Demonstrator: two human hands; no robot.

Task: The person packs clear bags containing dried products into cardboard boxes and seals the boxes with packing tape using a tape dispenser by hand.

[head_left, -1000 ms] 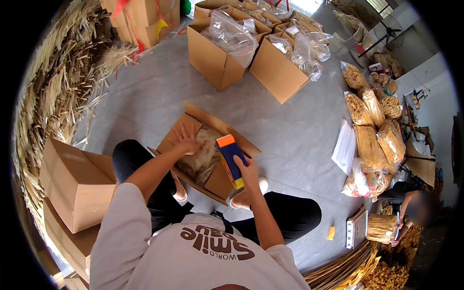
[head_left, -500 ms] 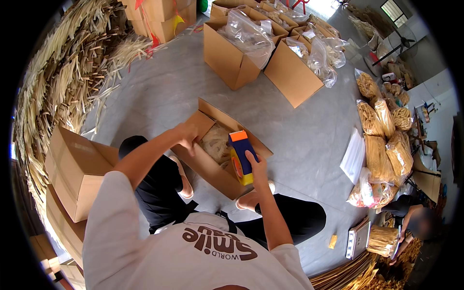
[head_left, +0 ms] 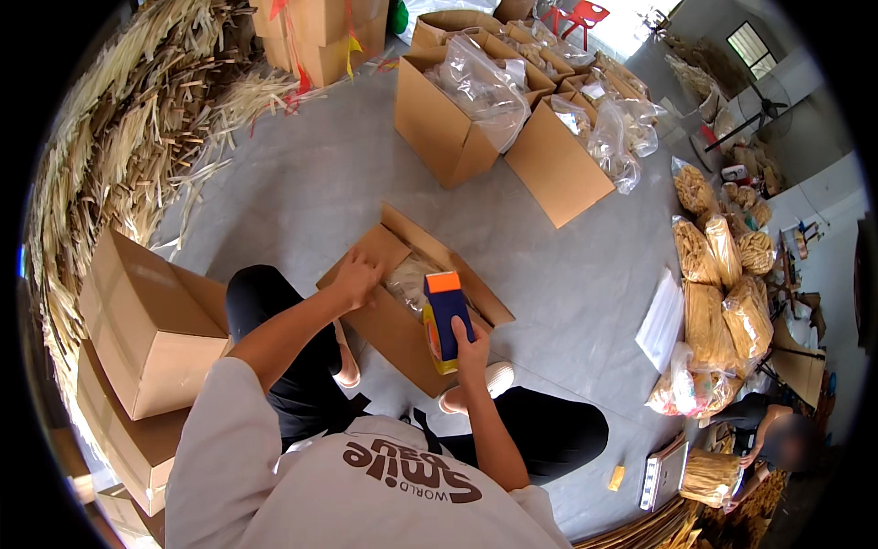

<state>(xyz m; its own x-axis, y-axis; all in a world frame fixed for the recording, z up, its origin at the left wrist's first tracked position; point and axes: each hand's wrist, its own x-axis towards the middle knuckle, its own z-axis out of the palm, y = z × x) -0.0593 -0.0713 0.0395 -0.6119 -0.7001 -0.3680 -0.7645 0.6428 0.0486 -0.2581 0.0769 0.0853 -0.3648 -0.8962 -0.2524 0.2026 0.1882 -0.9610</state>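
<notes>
An open cardboard box [head_left: 393, 325] sits on the grey floor between my knees, with a clear bag of pale goods [head_left: 410, 279] inside. My left hand [head_left: 358, 273] presses on the box's left flap. My right hand [head_left: 468, 343] grips a blue tape dispenser with an orange top and a yellow side [head_left: 446, 316], held upright over the box's near edge.
Closed cardboard boxes [head_left: 151, 320] are stacked at my left. Open boxes with plastic bags [head_left: 476, 110] stand ahead. Dried straw [head_left: 101, 156] is piled along the left. Bagged bundles [head_left: 722, 293] lie at right, where another person [head_left: 777, 439] crouches near a scale [head_left: 663, 471].
My view has shifted, so the box and hands sit lower in the frame. The left hand went from inside the box to its left flap. The right hand still holds the dispenser.
</notes>
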